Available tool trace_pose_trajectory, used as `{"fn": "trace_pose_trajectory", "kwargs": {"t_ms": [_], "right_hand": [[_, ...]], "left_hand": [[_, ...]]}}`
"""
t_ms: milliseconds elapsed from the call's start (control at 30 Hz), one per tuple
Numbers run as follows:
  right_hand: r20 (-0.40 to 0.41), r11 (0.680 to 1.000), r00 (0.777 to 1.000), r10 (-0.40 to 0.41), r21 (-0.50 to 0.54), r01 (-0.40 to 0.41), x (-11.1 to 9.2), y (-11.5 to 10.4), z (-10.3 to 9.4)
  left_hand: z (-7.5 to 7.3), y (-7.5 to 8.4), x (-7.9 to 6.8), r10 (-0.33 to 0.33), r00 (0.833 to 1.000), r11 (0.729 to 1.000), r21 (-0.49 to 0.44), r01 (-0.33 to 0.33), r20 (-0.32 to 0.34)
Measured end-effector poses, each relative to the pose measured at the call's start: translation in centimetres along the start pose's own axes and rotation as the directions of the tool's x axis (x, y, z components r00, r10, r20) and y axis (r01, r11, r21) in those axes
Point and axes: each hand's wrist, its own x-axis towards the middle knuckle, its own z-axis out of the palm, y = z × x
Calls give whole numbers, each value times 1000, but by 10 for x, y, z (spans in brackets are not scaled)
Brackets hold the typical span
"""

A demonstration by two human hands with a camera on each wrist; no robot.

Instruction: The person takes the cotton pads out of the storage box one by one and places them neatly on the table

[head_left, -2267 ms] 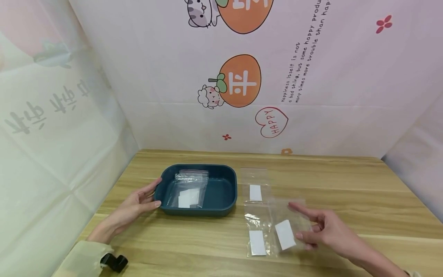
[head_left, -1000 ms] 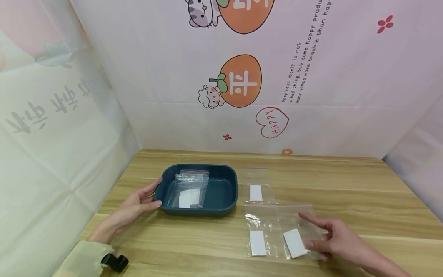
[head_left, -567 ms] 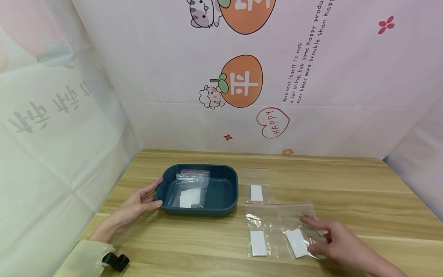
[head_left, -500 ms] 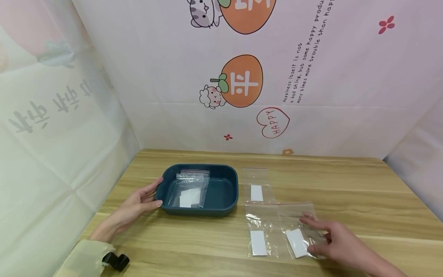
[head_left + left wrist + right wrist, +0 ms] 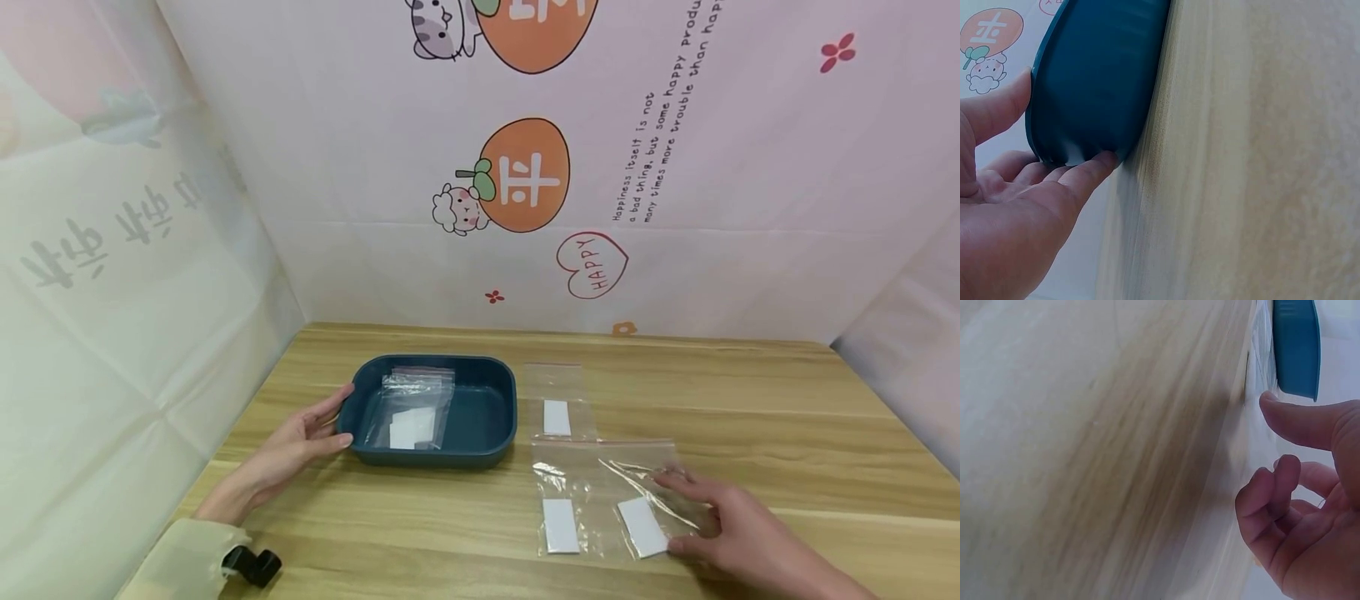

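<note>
Stack of zip bags (image 5: 412, 404) in the tray (image 5: 483, 408), three bags not in there, so I'd call it partway.

Closest in, the right hand (image 5: 738, 521) touches the rightmost bag (image 5: 626, 472), thumb and fingers apart; can't tell if it's actually pinched. The near left bag (image 5: 568, 479) lies right beside it, the far bag (image 5: 553, 380) just behind; clear plastic hides the overlaps, so they might snag. Left hand (image 5: 288, 450) grips the tray's left end on the wooden table (image 5: 787, 417), printed cloth (image 5: 360, 125) behind everything.
</note>
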Motion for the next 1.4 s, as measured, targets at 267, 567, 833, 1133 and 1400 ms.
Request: {"fn": "trace_pose_trajectory", "kwargs": {"t_ms": [267,567,833,1133,1400], "right_hand": [[-26,995,999,31,-93,-34,-6,-1,-2],[-51,987,999,9,-161,-17,-6,-5,0],[56,983,998,-14,-180,24,-9,-3,6],[74,974,997,-19,-223,35,-15,-2,9],[72,973,997,-40,-223,55,-17,2,9]], "left_hand": [[0,1,0,-3,1000,1000,0,3,0],[0,1,0,-1,1000,1000,-6,1,0],[1,1,0,-5,1000,1000,-5,5,-2],[0,-1,1,2,1000,1000,4,-2,-4],[0,1,0,-5,1000,1000,12,6,-6]]}}
